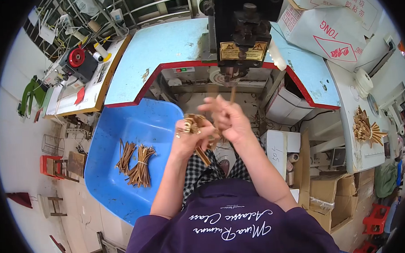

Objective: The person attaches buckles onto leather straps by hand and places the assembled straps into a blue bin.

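Note:
My left hand (187, 138) is closed around a bundle of thin brown straps (203, 157) with shiny gold-coloured metal pieces (191, 123) at the upper end. Close beside it, my right hand (229, 121) is raised below the head of a black machine (241, 30), its fingers smeared by motion. A narrow brown strip (233, 94) stands up just behind the right fingers; whether they grip it is unclear. Both hands are over my lap, in front of the cut-out in the light blue table (172, 44).
A blue plastic tub (107, 176) at the left holds tied bundles of brown straps (143, 167). More straps (365, 128) lie on the right-hand side table (355, 153). Cardboard boxes (334, 197) stand on the floor at right, and a wrapped carton (330, 39) sits at the upper right.

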A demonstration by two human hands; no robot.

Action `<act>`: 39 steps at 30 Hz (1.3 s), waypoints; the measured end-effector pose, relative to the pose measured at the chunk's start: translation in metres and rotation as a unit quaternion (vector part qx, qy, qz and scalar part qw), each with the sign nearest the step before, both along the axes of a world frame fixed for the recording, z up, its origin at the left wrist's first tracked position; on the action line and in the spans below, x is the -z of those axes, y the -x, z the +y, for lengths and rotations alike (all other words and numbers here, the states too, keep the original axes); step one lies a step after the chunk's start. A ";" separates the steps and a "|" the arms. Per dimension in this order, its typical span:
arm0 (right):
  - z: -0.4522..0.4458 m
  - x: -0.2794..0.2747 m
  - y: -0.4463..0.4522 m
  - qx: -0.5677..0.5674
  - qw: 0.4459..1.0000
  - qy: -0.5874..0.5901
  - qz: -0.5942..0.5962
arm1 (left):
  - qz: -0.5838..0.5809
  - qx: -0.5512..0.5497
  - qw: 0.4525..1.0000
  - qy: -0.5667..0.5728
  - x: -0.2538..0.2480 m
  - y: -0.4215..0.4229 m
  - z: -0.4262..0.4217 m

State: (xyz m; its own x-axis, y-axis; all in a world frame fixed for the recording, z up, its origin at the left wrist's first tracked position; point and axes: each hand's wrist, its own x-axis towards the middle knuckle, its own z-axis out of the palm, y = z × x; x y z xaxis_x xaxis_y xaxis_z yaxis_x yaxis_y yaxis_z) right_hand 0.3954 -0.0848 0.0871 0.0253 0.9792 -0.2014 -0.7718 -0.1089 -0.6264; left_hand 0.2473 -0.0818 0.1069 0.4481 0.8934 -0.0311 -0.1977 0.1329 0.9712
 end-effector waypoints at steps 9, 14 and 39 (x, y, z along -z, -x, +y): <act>-0.009 -0.002 -0.048 0.202 0.960 -0.035 -0.191 | -0.230 0.132 0.956 0.125 0.021 -0.019 0.022; -0.017 -0.016 -0.031 0.140 0.949 -0.056 -0.276 | -0.224 0.103 0.963 0.107 0.022 -0.034 0.023; -0.024 -0.026 -0.063 0.410 0.875 -0.098 -0.240 | -0.154 -0.065 0.981 0.094 0.014 -0.044 0.019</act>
State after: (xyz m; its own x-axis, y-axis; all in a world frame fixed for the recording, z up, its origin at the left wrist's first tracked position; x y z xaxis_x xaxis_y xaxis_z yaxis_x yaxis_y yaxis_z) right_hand 0.4584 -0.1088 0.1133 0.7707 0.6069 0.1943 -0.1839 0.5038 -0.8440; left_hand 0.2913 -0.0631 0.0930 0.3451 0.9349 -0.0827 -0.5046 0.2590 0.8236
